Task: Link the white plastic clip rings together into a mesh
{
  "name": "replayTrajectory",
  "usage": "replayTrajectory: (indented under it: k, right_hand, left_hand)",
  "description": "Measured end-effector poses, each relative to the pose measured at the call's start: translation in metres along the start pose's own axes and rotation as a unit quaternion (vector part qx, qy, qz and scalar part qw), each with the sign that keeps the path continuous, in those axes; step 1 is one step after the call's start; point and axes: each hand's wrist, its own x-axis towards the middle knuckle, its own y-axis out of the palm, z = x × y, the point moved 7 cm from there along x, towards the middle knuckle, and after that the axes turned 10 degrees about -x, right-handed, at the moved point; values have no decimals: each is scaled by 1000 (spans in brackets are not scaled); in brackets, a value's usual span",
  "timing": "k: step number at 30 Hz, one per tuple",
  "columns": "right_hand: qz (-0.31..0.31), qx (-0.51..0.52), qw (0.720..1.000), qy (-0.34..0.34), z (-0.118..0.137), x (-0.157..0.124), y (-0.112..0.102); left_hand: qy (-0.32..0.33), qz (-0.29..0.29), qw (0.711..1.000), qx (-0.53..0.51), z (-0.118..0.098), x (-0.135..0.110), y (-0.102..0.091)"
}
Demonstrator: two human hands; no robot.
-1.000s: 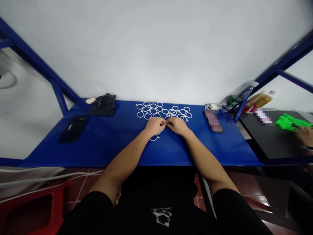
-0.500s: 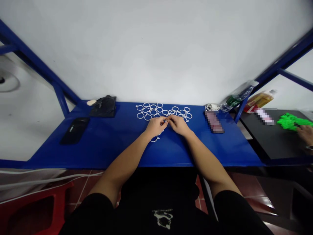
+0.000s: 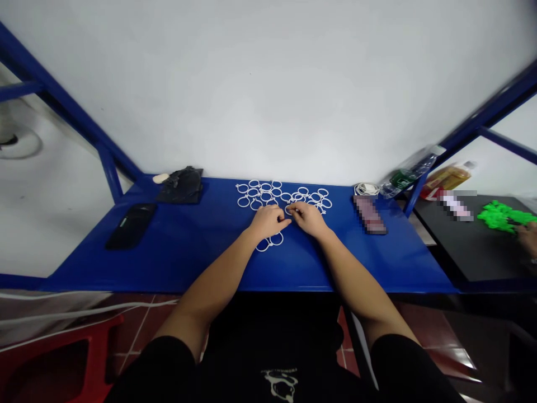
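Just above the blue table, my left hand [image 3: 268,220] is bent over with its thumb apart from the curled fingers. No object shows in that gap, though the undersides of the fingers are hidden. Two joined white plastic rings [image 3: 263,245] lie directly below this hand. My right hand [image 3: 309,218] has its thumb and forefinger closed on the edge of a white ring [image 3: 287,210]. Beyond my hands, several thin white rings with small clasps lie in a left cluster [image 3: 265,187] and a right cluster [image 3: 323,193], some overlapping.
The blue table [image 3: 176,257] meets a white wall. On its left are a black phone-like object [image 3: 131,225] and a crumpled black bag [image 3: 182,186]. A coiled white cable [image 3: 366,190], a blurred-out phone [image 3: 370,214] and a plastic bottle [image 3: 409,172] stand right. Another person's hand [image 3: 527,235] touches green pieces [image 3: 501,216].
My hands, which met at the fingertips, have parted slightly. My left thumb has come away from its fingers, and the joined rings below show more fully. The view has shifted slightly.
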Motion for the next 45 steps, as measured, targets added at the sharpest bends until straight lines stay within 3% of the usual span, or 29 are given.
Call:
replayTrajectory:
  k: [7,15,19,24,26,30,35,45]
  right_hand:
    - [60,-62,996,19,-5,-1,11]
    - [113,-69,991,4,-2,-1,13]
    - [74,-38,996,-12,0,0,7]
    - [-61,67,995,-37,4,-2,-15]
    - [-88,108,989,-54,8,-5,-19]
    - [-84,152,982,-79,17,-8,-17]
    - [-61,117,988,-79,23,-8,-15]
    - [-53,120,984,-123,30,-10,-15]
  left_hand:
    - [33,28,999,-6,-7,-3,14]
    - [-29,30,999,-2,-3,-1,5]
    - [-59,7,998,-16,1,0,1]
    - [-70,-46,995,-60,8,2,-2]
    - [-68,-78,989,-104,12,3,-4]
    - [-21,-129,975,-178,12,3,-10]
    - [52,-151,969,-190,3,0,-17]
    - [20,-141,944,-298,10,4,-8]
